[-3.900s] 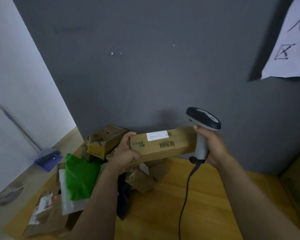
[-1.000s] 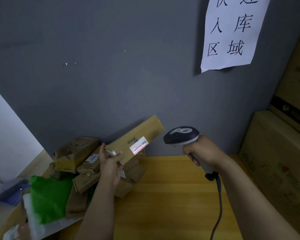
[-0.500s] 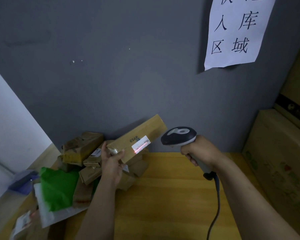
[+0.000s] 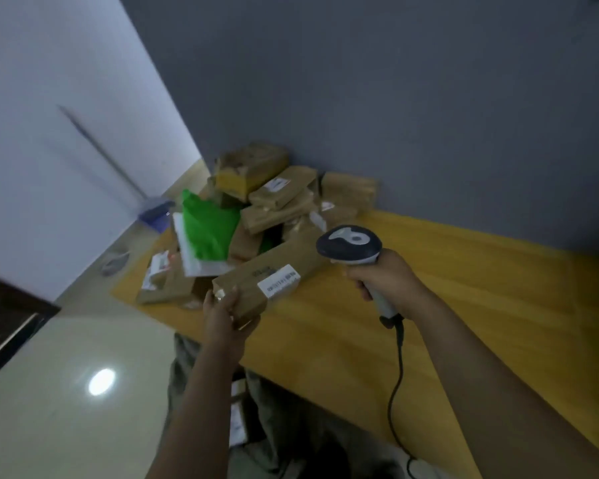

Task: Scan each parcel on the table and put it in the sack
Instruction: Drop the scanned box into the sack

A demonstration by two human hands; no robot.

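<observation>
Left hand (image 4: pixel 227 314) grips long parcel (image 4: pixel 256 281) by its end, near table (image 4: pixel 301 373) edge. Right hand (image 4: pixel 384 274), fingers wrapped round scanner (image 4: pixel 350 248), is apart from piled parcels (image 4: pixel 277 195).

I believe this is a parcel sorting room: many labelled cardboard parcels (image 4: pixel 277 198) are heaped at the far left corner of a wooden table (image 4: pixel 464 305), against a grey wall (image 4: pixel 395 98), and a corded barcode scanner (image 4: pixel 351 245) is held above the table.
</observation>
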